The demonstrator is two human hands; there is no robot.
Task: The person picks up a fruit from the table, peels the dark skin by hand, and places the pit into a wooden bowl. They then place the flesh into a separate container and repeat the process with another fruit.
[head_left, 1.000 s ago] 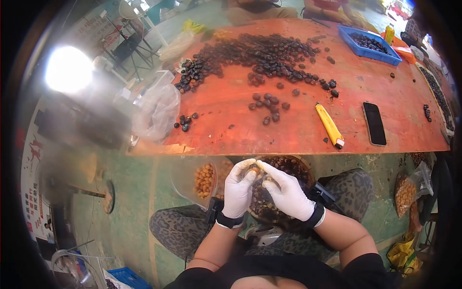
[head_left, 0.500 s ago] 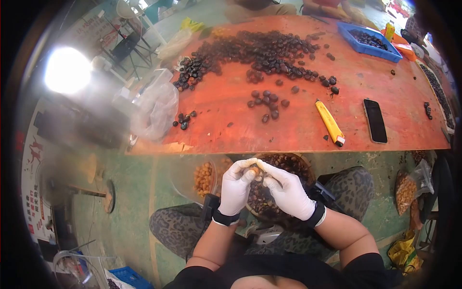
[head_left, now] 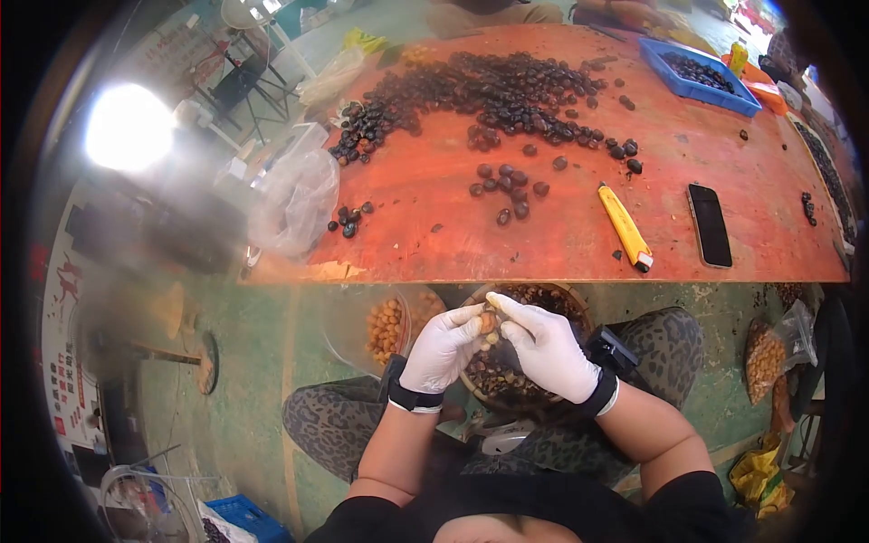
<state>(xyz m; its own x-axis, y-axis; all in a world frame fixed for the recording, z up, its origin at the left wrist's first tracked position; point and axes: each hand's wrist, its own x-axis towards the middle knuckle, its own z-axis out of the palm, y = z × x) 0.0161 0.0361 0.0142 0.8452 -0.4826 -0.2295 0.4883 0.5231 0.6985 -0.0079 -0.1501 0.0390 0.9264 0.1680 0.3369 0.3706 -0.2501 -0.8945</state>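
Note:
Just below the table's front edge, my white-gloved hands meet fingertip to fingertip. A small brown nut (head_left: 489, 322), partly covered by the fingers, is pinched between them. My left hand (head_left: 443, 355) is closed on it from the left. My right hand (head_left: 554, 357) grips it from the other side, thumb and index finger against it. Under the hands stands a round basin (head_left: 587, 317) holding dark shell pieces (head_left: 510, 387). Left of it, a clear tub holds tan shelled nuts (head_left: 386, 328).
A red table (head_left: 561, 249) carries a spread of dark nuts (head_left: 516, 104), a yellow utility knife (head_left: 625, 226), a phone (head_left: 709, 225), a plastic bag (head_left: 294, 204) and a blue tray (head_left: 674, 86). A bag of tan nuts (head_left: 765, 362) lies right. People sit across the table.
Both hands have shifted slightly, and my right fingers have changed position around the nut. More of its brown surface shows between the fingertips. The view has tilted a little.

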